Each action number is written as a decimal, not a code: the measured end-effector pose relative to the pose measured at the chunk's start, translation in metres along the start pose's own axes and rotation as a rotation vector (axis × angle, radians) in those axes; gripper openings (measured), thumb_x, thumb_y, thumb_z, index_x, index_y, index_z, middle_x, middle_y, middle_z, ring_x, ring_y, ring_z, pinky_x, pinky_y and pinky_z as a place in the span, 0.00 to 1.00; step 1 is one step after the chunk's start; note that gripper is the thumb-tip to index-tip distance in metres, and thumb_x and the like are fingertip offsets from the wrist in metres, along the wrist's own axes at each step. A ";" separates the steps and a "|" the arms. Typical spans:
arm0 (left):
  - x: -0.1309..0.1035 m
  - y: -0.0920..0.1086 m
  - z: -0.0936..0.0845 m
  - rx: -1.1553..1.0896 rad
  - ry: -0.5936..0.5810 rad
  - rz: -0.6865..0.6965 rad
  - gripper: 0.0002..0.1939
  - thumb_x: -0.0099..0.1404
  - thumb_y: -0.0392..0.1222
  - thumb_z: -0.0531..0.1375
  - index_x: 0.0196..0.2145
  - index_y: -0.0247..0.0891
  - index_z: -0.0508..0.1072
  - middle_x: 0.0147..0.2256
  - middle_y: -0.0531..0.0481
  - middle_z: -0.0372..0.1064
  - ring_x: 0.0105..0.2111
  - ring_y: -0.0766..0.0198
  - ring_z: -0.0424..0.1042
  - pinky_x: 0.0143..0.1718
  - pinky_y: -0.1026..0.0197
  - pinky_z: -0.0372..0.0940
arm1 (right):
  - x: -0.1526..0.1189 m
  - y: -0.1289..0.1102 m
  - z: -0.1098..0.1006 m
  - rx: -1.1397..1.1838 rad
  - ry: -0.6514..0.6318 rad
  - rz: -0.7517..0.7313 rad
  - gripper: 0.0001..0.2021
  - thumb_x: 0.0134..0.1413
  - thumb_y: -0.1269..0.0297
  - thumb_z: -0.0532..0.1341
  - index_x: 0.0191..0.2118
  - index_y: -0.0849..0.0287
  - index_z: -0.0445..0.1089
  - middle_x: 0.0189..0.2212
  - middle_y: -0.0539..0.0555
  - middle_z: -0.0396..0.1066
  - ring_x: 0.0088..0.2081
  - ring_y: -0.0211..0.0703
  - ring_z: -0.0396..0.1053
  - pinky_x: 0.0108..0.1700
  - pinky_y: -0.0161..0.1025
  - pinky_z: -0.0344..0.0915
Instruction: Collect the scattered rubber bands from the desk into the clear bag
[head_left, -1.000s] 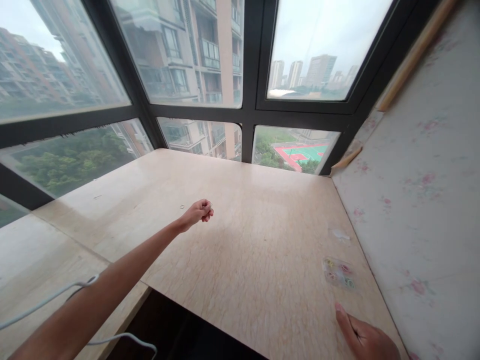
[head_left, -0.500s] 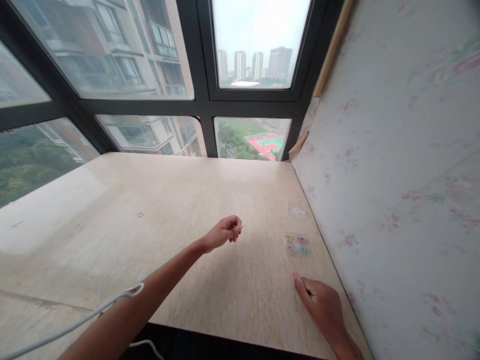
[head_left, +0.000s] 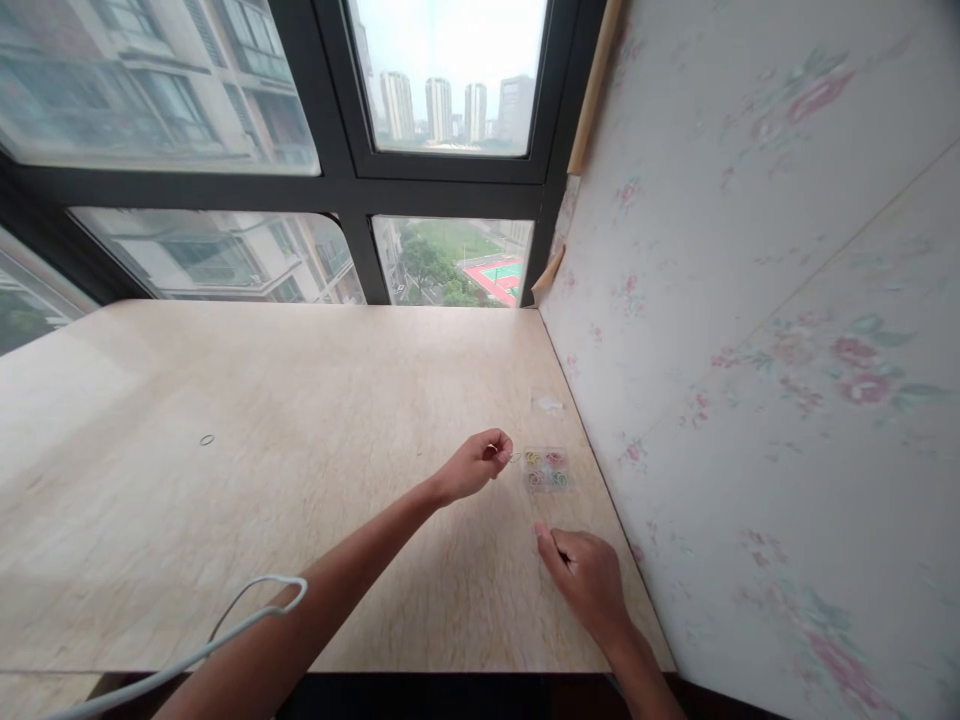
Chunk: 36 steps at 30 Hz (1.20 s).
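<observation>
Between its thumb and fingertips my left hand pinches a thin small ring, which sticks out toward the right. Just beyond it lies a clear compartment box with small loops in yellow, pink and green. My right hand rests closed below the box, thumb pointing forward and fingers curled under. What it holds, if anything, is hidden. Farther left, a dark thin ring lies flat on the pale tabletop.
A clear plastic piece lies behind the box. A floral-papered wall borders the surface on the right, and dark window frames stand at the back. A white cable loops beside my left forearm.
My left hand has carried the small ring to the right, up close to the box. The view has turned right. My right hand keeps its closed shape below the box.
</observation>
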<state>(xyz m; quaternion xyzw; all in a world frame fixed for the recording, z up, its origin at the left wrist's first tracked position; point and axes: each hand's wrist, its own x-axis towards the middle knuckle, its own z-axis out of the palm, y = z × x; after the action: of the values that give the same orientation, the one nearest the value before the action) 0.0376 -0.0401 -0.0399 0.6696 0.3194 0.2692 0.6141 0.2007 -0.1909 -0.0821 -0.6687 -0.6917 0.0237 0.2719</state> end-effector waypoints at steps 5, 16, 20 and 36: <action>0.024 0.006 0.031 0.450 0.028 0.267 0.06 0.59 0.30 0.53 0.29 0.38 0.66 0.33 0.48 0.62 0.31 0.64 0.63 0.33 0.62 0.59 | 0.000 -0.001 -0.001 0.024 -0.012 0.010 0.28 0.66 0.56 0.48 0.14 0.59 0.57 0.12 0.47 0.58 0.17 0.33 0.55 0.26 0.36 0.43; 0.041 -0.005 0.054 0.929 -0.085 0.258 0.11 0.66 0.35 0.52 0.38 0.40 0.74 0.41 0.48 0.64 0.30 0.66 0.67 0.31 0.63 0.60 | 0.001 0.003 0.001 0.056 0.008 -0.004 0.26 0.65 0.58 0.49 0.15 0.60 0.57 0.12 0.47 0.59 0.17 0.33 0.56 0.26 0.36 0.43; 0.029 -0.002 0.043 0.859 -0.029 0.272 0.11 0.67 0.35 0.53 0.39 0.40 0.75 0.40 0.48 0.66 0.33 0.65 0.68 0.34 0.63 0.61 | 0.001 0.003 0.002 0.052 0.009 -0.004 0.26 0.65 0.58 0.49 0.15 0.60 0.56 0.12 0.47 0.58 0.17 0.33 0.54 0.26 0.36 0.43; -0.083 -0.036 -0.074 0.718 0.407 0.096 0.11 0.68 0.33 0.49 0.36 0.37 0.70 0.36 0.48 0.67 0.33 0.65 0.67 0.35 0.63 0.61 | -0.004 0.006 0.004 0.156 -0.144 0.176 0.27 0.60 0.45 0.48 0.16 0.57 0.55 0.13 0.48 0.55 0.17 0.38 0.58 0.23 0.34 0.50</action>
<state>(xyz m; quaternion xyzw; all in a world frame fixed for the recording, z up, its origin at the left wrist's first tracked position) -0.0754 -0.0536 -0.0653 0.7886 0.4761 0.2959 0.2527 0.2043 -0.1926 -0.0889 -0.7004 -0.6439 0.1490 0.2695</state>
